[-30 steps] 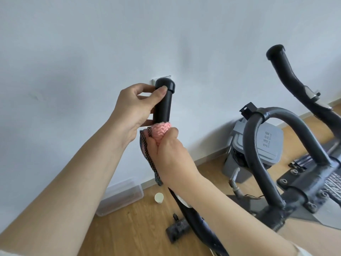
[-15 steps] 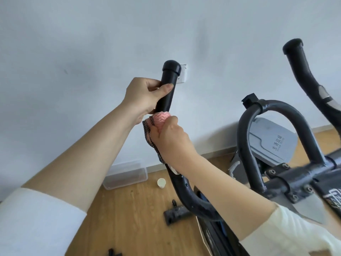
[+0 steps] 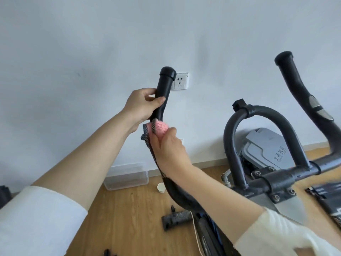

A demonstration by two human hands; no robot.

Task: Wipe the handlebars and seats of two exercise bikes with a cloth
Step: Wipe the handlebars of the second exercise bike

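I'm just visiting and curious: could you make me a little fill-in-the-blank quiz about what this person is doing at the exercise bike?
1. The right hand holds a pink cloth against the black ____.
2. The left hand grips the handlebar ____ the cloth.
3. On the wooden floor, beside the clear container, stands a small paper ____.
Missing words: handlebar; above; cup.

soft, even light through a wide-angle lens
the white wall (image 3: 73,43) is bright and flat, with faint grey shadows right of centre. the middle of the frame is sharp; the sleeve (image 3: 287,235) at lower right and the bike parts (image 3: 326,196) at the right edge are smeared. the skirting board (image 3: 208,162) tilts and bows.
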